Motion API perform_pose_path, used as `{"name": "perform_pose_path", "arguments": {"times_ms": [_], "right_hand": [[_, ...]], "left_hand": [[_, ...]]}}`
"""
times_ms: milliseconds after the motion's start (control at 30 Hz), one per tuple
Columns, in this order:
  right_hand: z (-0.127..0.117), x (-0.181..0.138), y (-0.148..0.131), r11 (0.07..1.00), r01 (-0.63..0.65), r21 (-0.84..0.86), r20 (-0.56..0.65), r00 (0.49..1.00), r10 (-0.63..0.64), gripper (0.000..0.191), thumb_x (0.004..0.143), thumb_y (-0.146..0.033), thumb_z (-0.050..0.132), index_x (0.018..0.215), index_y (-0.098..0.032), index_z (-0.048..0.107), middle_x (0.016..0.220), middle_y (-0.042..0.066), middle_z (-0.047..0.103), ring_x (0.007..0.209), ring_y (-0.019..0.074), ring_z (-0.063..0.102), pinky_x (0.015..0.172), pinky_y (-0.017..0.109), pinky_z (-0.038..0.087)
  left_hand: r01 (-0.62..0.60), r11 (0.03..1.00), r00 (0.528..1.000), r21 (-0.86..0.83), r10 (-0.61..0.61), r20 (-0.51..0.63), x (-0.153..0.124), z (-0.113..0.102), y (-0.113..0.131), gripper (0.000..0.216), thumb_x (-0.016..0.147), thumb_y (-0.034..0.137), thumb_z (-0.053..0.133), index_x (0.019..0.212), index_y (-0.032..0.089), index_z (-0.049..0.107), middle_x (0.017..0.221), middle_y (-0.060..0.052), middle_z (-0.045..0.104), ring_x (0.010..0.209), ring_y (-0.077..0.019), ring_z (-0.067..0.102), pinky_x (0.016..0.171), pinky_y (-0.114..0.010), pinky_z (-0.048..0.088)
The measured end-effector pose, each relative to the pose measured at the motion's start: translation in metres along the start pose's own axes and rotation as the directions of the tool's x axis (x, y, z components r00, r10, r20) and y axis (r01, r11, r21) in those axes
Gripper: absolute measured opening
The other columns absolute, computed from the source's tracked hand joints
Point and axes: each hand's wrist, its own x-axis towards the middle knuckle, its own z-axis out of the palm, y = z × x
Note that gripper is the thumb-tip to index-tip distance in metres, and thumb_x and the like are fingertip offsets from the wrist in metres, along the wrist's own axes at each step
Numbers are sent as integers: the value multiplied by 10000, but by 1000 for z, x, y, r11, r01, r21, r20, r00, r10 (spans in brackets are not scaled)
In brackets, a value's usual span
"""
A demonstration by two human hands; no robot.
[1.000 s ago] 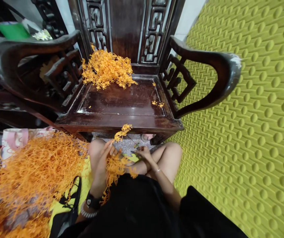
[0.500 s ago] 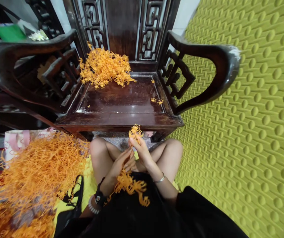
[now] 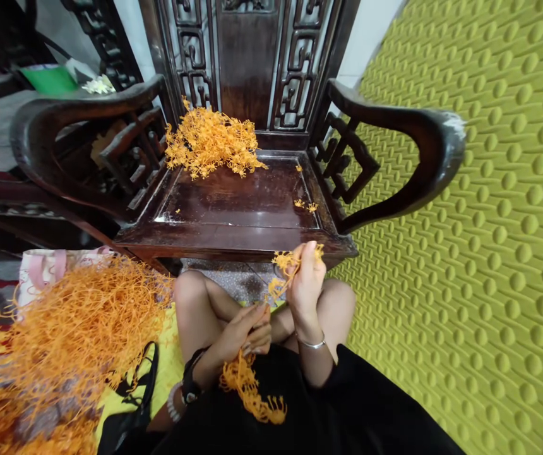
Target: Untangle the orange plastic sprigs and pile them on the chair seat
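Note:
My left hand [image 3: 247, 330] is closed over my lap, around an orange frilly strand. The bunched part of that strand [image 3: 252, 392] hangs below the fingers onto the black clothing. Higher and to the right, in front of the chair's front edge, my right hand [image 3: 307, 281] is closed on orange curly-ended pieces [image 3: 285, 260] that stick out past its fingers on both sides. A little orange material also shows between the two hands; whether it joins them I cannot tell. The exact kind of the orange material is unclear.
A dark wooden armchair [image 3: 233, 237] stands ahead, with an orange frilly heap [image 3: 214, 142] on its seat and a few loose bits [image 3: 312, 206]. Lower left lie a large pile of orange strands [image 3: 91, 309], a pink-handled bag [image 3: 39, 275] and a black bag [image 3: 124, 423]. Yellow-green bumpy padding [image 3: 484, 284] fills the right.
My right hand has moved up and right, away from my left hand, with orange pieces in it. My left hand stays low, still closed on the strand. The view has shifted slightly.

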Motion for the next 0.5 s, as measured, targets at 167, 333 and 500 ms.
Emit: {"name": "perform_pose_path", "arguments": {"times_ms": [167,333,500], "right_hand": [[-25,48,-49,975,220,-34,-187,957,-222,567,899,-603,497,546,-230,258,442,-95,207,359,57,201,373,221,186],[-64,130,-85,757,498,-423,-199,764,-613,524,968,-546,342,566,-245,192,502,-79,156,409,73,156,430,253,160],[-43,167,-42,279,410,-868,329,897,-294,499,901,-487,539,520,-191,410,542,-7,415,546,118,408,555,272,314]], "left_hand": [[51,998,998,-23,-52,-31,-12,-2,-3,459,862,537,623,621,204,420,342,127,222,294,-32,110,379,-196,160],[-68,994,986,-85,54,-155,-21,-30,-7,484,869,529,617,609,194,383,346,133,177,298,-31,89,385,-161,237],[-172,960,984,-222,154,-94,-6,-27,12,420,897,356,626,599,173,393,379,120,104,319,-33,84,403,-123,276]]}}
